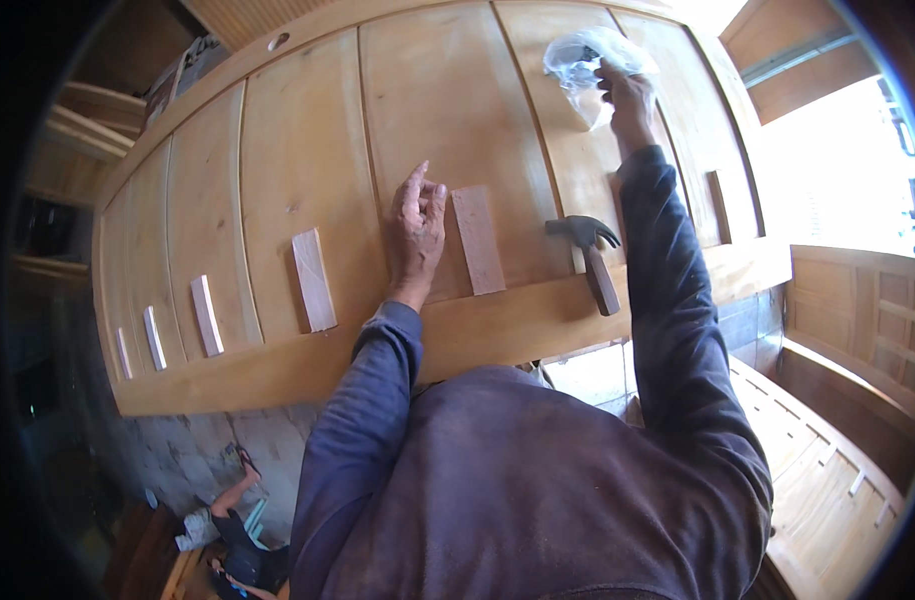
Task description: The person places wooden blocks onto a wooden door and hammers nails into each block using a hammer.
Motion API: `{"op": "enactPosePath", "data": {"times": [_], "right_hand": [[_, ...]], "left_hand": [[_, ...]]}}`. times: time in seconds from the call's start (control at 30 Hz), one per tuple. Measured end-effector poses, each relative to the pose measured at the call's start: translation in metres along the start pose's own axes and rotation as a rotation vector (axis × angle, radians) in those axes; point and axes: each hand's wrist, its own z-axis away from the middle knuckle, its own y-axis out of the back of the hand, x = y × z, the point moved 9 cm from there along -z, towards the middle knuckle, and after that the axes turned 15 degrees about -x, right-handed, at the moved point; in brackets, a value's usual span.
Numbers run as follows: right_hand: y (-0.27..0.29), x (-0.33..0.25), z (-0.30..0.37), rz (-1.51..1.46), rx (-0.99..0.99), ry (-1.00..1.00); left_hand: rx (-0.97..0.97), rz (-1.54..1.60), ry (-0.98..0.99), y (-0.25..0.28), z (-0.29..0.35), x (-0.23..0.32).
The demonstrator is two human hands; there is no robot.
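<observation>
My right hand (629, 102) is at a clear plastic bag (585, 68) on the far right part of a wooden door panel (427, 95). Its fingers are curled at the bag, which has something small and dark inside. My left hand (417, 228) hovers over the panel's middle, index finger stretched out, nothing visible in it. Just right of that hand lies a flat wooden strip (478, 242). A claw hammer (591, 255) rests near the panel's front edge, beside my right forearm, its head pointing away from me.
More short wood strips (313, 280) lie spaced along the panel to the left, one (719, 207) to the right. Another panel with small strips (837, 490) is at lower right. A person (242, 540) is low at the left. Wooden frames (857, 320) stand at the right.
</observation>
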Motion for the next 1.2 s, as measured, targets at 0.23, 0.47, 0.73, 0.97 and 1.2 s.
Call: {"op": "enactPosePath", "data": {"times": [0.23, 0.47, 0.73, 0.97, 1.2], "right_hand": [[-0.051, 0.001, 0.121, -0.535, -0.208, -0.205], [-0.116, -0.027, 0.226, -0.601, -0.257, -0.221], [-0.160, -0.038, 0.335, -0.173, -0.153, -0.125], [-0.183, -0.020, 0.385, -0.267, -0.176, -0.222], [-0.122, -0.035, 0.387, -0.222, 0.039, -0.079]], "left_hand": [[-0.051, 0.089, -0.031, 0.002, 0.000, -0.007], [-0.043, 0.225, -0.076, 0.004, 0.004, -0.014], [-0.253, 0.338, -0.341, 0.032, 0.066, 0.053], [-0.384, 0.290, -0.347, 0.035, 0.094, 0.044], [-0.523, 0.783, 0.103, 0.006, 0.099, 0.003]]}}
